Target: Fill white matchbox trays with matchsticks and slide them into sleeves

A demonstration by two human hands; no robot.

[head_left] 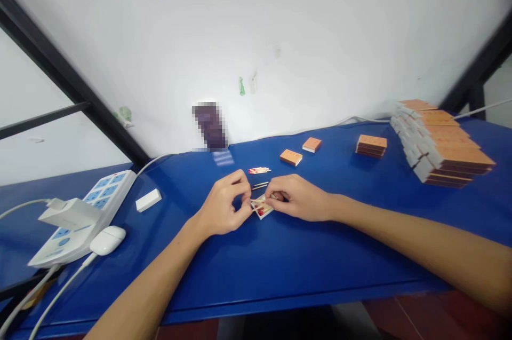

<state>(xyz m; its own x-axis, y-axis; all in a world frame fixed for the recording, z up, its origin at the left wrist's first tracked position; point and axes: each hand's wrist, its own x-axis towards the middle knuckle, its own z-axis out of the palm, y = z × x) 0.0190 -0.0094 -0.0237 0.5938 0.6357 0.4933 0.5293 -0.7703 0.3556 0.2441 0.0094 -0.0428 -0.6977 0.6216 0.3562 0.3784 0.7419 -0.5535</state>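
My left hand [229, 204] is closed in a pinch at the left side of a small white matchbox tray [267, 214] holding red-tipped matches [261, 211]. Thin matchsticks [258, 202] stretch over the tray between my two hands, and their ends meet my left fingertips. From the right, my right hand [295, 197] pinches at the other ends of these sticks, its fingers curled above the tray. Just beyond my hands lie a few dark-looking matches [261, 186]. A small heap of red-tipped matches [259, 171] rests behind those.
Two orange matchboxes [291, 157] lie behind my right hand. A short matchbox stack [371, 145] and a large stack [448, 142] stand farther right. A power strip [108, 190], white earbud case [108, 240] and white block [148, 200] are left. A blurred-out phone-like object [211, 125] leans on the wall.
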